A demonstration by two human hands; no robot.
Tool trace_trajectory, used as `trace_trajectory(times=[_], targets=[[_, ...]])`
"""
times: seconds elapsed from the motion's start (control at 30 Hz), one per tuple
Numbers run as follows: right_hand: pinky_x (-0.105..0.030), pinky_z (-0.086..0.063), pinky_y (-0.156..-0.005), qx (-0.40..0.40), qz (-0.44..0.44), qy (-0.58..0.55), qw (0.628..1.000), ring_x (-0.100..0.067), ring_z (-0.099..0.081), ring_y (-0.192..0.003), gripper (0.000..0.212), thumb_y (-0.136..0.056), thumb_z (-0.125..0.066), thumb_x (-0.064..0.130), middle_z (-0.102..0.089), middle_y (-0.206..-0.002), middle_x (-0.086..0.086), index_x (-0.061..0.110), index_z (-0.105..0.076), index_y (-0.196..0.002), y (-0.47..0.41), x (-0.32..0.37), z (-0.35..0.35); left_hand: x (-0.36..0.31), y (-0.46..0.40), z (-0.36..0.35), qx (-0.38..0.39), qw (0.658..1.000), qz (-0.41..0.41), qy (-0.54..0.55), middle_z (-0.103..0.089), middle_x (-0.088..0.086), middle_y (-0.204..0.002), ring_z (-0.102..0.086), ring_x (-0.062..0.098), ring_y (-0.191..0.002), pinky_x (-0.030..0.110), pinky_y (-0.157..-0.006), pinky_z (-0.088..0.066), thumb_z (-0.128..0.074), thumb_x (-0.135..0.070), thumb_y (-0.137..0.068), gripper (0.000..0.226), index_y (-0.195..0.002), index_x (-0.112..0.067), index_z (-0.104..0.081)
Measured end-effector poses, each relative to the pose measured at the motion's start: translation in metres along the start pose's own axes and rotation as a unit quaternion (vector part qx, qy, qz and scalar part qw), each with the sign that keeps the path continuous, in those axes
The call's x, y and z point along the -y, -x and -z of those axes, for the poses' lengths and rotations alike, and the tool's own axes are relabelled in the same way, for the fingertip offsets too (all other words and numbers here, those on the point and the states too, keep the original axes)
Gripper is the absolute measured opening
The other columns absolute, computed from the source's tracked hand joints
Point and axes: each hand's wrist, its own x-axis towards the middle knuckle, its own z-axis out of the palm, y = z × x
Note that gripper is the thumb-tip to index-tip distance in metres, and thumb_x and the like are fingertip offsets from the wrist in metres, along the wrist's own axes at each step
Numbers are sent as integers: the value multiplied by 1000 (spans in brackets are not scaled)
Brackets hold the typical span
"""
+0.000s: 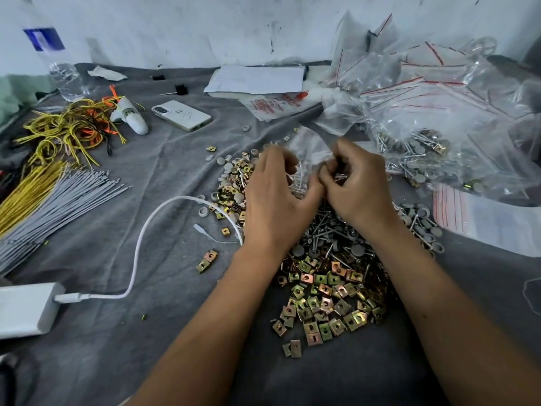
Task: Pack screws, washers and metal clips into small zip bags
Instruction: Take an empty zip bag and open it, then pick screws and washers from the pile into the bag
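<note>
A small clear zip bag [307,150] stands between my two hands above the middle of the table, with screws showing inside its lower part. My left hand [275,197] holds the bag's left side with curled fingers. My right hand [355,183] pinches a few screws [341,177] at the bag's right edge. Below my hands lies a heap of screws [325,232] with grey washers, and nearer me a pile of brass-coloured metal clips [325,297]. More clips and white washers [231,186] lie left of my left hand.
Filled zip bags [433,118] pile up at the right, with flat unfilled bags [486,221] in front of them. A phone [181,115], papers [257,79], a water bottle [55,57], yellow wires [67,127], grey cable ties [55,206] and a white charger [26,309] with its cable lie left and behind.
</note>
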Motion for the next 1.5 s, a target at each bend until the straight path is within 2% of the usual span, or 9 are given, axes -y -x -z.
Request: trace_trajectory(times=[0.23, 0.5, 0.73, 0.83, 0.93, 1.03, 1.1, 1.27, 1.5], targets=[[-41, -59, -62, 46, 35, -55, 997, -18, -64, -73, 21, -80, -77, 0, -63, -78, 1, 11, -60, -82, 1, 10, -6, 2, -3, 4, -25, 999, 33, 16, -64, -1, -79, -62, 18, -68, 45, -63, -52, -69, -11, -86, 15, -94, -11, -57], [-46, -55, -60, -67, -4, -25, 997, -22, -65, -68, 16, -79, -72, 0, -64, -75, -2, 10, -60, -79, -3, 2, -3, 10, -9, 18, -90, 995, 19, -24, -63, 3, -76, -61, 26, -66, 45, -58, -53, -68, 1, -78, 13, -85, -7, -59], [-39, -56, -49, -9, -65, -109, 992, -20, -68, -56, 30, -85, -81, 13, -66, -72, 3, 29, -56, -80, -5, 0, 0, 8, -9, 21, -49, 992, -117, -1, -67, 7, -84, -64, 22, -70, 40, -61, -55, -75, -4, -89, 9, -85, 1, -68], [-30, -60, -56, 38, -76, -206, 975, -16, -74, -67, 25, -82, -85, 11, -72, -84, 3, 25, -65, -89, -4, 0, 1, 7, -9, 23, -83, 987, -139, -2, -70, 9, -86, -66, 24, -73, 40, -63, -55, -71, -1, -92, 6, -87, 3, -71], [-18, -50, -72, 88, -6, -6, 996, -2, -61, -88, 29, -79, -82, 48, -68, -97, 8, 26, -69, -94, -4, -7, 5, 14, -15, 34, -211, 970, -112, -41, -69, 14, -86, -65, 27, -71, 34, -63, -53, -69, 4, -92, 7, -86, 4, -73], [-30, -30, -78, 199, -25, 184, 962, -8, -41, -101, 52, -68, -57, 84, -56, -96, 14, 35, -63, -86, -5, -11, 10, 19, -24, 45, -290, 950, -98, -60, -62, 22, -88, -58, 25, -72, 29, -62, -47, -68, 4, -95, 10, -91, 6, -77], [-29, -30, -77, 226, -50, 162, 959, -7, -42, -99, 45, -69, -56, 81, -52, -91, 18, 38, -59, -82, -7, -9, 10, 17, -22, 42, -243, 961, -99, -83, -60, 20, -90, -51, 18, -75, 24, -62, -40, -68, 3, -95, 11, -92, 7, -77], [-42, -51, -79, 148, -15, 86, 985, -16, -60, -84, 20, -84, -82, 32, -68, -89, 2, 14, -79, -93, -6, -9, 11, 9, -8, 17, 56, 987, 18, -150, -60, 11, -98, -57, 26, -82, 45, -73, -52, -68, -10, -96, 15, -97, 1, -78], [-40, -56, -81, 63, -72, 2, 995, -14, -70, -86, 15, -89, -79, 22, -76, -93, -1, 12, -81, -101, -6, -11, 13, 16, -10, 19, 35, 994, 58, -88, -68, 11, -91, -61, 25, -79, 40, -75, -54, -64, -2, -90, 22, -102, -7, -82]])
